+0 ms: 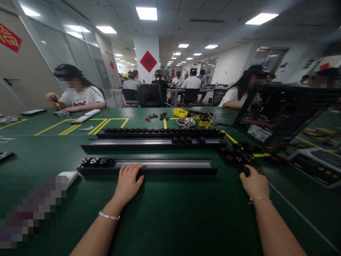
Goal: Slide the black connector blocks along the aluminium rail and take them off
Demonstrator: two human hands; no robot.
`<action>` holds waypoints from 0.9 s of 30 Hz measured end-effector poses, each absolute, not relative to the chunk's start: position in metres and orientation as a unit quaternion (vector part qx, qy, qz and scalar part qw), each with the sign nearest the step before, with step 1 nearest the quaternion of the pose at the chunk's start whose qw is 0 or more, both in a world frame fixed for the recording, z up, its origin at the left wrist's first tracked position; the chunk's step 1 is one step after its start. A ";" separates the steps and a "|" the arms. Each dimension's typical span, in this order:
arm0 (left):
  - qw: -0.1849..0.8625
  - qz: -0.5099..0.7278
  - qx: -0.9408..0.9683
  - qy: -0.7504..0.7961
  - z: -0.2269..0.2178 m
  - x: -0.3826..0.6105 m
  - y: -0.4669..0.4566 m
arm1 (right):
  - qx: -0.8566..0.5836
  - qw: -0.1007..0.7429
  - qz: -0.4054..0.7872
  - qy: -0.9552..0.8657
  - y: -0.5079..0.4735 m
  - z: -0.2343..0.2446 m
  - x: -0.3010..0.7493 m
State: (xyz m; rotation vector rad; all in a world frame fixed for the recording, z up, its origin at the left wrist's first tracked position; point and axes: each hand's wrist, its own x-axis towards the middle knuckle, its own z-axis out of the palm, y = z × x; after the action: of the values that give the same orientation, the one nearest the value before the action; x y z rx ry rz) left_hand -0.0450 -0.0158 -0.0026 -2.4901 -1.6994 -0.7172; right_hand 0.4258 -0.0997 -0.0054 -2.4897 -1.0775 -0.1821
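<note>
On the green table (170, 220), three long black rails lie side by side, running left to right. Nearest the person is the front rail (149, 165), which carries a small group of black knobs (97, 162) at its left end and is bare metal along the rest. Behind it, the middle rail (153, 143) holds a few knobs right of centre, and the back rail (160, 132) is filled with a full row of them. One loose pile of black knobs (238, 153) sits toward the right edge of the table, just past the rails' right ends.

Two hands reach forward from the near edge. Resting flat, the left hand (128, 183) has its fingers spread wide and its fingertips lie on the front rail's near side; it holds nothing. Palm down, the right hand (254, 183) is at the near edge of the pile, its fingertips closed on one knob (246, 172). Each wrist wears one thin bracelet.

Farther back, near the table's middle, stand two yellow trays (180, 112) and one metal bowl (185, 122). One open computer case (277, 110) stands at the right edge.
</note>
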 end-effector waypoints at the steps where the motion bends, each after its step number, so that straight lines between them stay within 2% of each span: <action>1: 0.022 -0.230 -0.803 -0.549 -0.002 -0.045 -0.016 | -0.895 0.209 -0.065 -0.388 -0.099 -0.005 0.425; 9: 0.021 -0.233 -0.801 -0.551 -0.001 -0.043 -0.017 | -0.878 0.224 -0.119 -0.406 -0.102 -0.009 0.426; 16: 0.017 -0.251 -0.792 -0.557 -0.001 -0.041 -0.016 | -0.794 0.300 -0.209 -0.486 -0.096 0.003 0.372; 19: 0.031 -0.285 -0.778 -0.559 0.003 -0.043 -0.013 | -0.741 0.278 -0.198 -0.578 -0.090 0.008 0.322; 24: 0.120 -0.359 -0.665 -0.644 0.012 -0.065 -0.006 | -0.696 0.241 -0.177 -0.653 -0.074 0.005 0.260; 27: 0.114 -0.363 -0.596 -0.707 0.011 -0.083 0.000 | -0.701 0.228 -0.143 -0.660 -0.065 0.001 0.252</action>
State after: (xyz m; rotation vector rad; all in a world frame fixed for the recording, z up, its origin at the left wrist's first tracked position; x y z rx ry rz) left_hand -0.0829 0.0001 0.0110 -1.7475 -2.0733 -1.0647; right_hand 0.2518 -0.0654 0.0011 -1.9299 -1.8185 -0.3940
